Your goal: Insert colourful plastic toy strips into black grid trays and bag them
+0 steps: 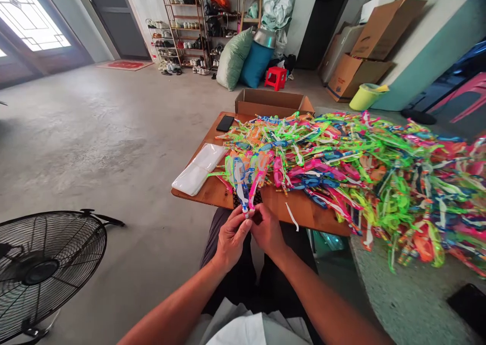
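Both hands meet just in front of the wooden table's near edge. My left hand (231, 236) is closed, thumb on top, on the lower end of a blue-framed pair of goggles (239, 175). Beside it, my right hand (268, 229) has its fingers closed at the end of a pink plastic piece (258, 180), close against the left fingertips. The held pieces stand upright and overlap, so their exact parts are hard to separate. Behind and to the right spreads a large heap of bright goggles (326, 153) in green, pink, blue and orange, many with white strips.
On the wooden table (273, 203) lie a stack of clear plastic bags (199, 169), a black phone (225, 123) and a loose white strip (292, 216). An open cardboard box (273, 103) stands behind. A floor fan (45, 269) is at left; another dark device (470, 304) lies at right.
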Available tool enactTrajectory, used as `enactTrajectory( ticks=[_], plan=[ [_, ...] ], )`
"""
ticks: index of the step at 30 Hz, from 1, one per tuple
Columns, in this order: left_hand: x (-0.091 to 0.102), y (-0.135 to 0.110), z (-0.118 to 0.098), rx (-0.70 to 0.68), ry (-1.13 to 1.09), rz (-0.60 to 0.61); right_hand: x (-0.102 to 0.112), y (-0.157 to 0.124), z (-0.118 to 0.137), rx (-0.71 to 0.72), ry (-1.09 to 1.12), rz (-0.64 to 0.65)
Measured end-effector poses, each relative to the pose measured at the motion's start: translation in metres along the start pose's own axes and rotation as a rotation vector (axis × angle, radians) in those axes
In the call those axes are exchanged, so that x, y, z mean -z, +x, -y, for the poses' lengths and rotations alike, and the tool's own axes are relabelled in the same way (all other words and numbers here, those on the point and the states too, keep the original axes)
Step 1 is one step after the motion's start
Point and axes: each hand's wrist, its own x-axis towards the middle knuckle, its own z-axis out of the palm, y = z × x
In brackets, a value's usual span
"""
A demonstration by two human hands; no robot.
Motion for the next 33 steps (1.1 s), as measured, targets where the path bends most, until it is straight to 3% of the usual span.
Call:
enactTrajectory(
  ticks=[5,10,14,16,19,22,27,30,33],
  plan=[
    [0.006,0.002,0.0,-0.037,0.012,0.084,0.001,0.001,0.0,0.105,-0.067,0.12],
    [0.008,0.009,0.004,-0.012,0.009,0.074,0.004,0.003,-0.001,0.02,0.119,0.206],
    [0.008,0.017,-0.002,0.014,0.005,0.093,0.007,0.013,-0.007,0.04,0.082,0.19],
    [0.012,0.026,-0.005,-0.047,0.071,0.066,0.01,0.024,-0.011,-0.014,0.058,0.152],
    [0.024,0.043,0.001,-0.192,0.22,-0.106,0.012,0.046,-0.02,-0.063,-0.02,0.05],
    [0.034,0.058,0.017,-0.207,0.319,-0.217,0.011,0.063,-0.032,0.045,-0.204,-0.003],
    [0.035,0.068,0.041,-0.138,0.44,-0.149,-0.001,0.07,-0.048,0.281,-0.466,-0.038],
    [0.035,0.074,0.043,-0.212,0.467,-0.2,-0.007,0.071,-0.053,0.302,-0.553,-0.049],
    [0.038,0.082,0.041,-0.282,0.422,-0.154,-0.008,0.072,-0.052,0.303,-0.595,-0.039]
  ],
)
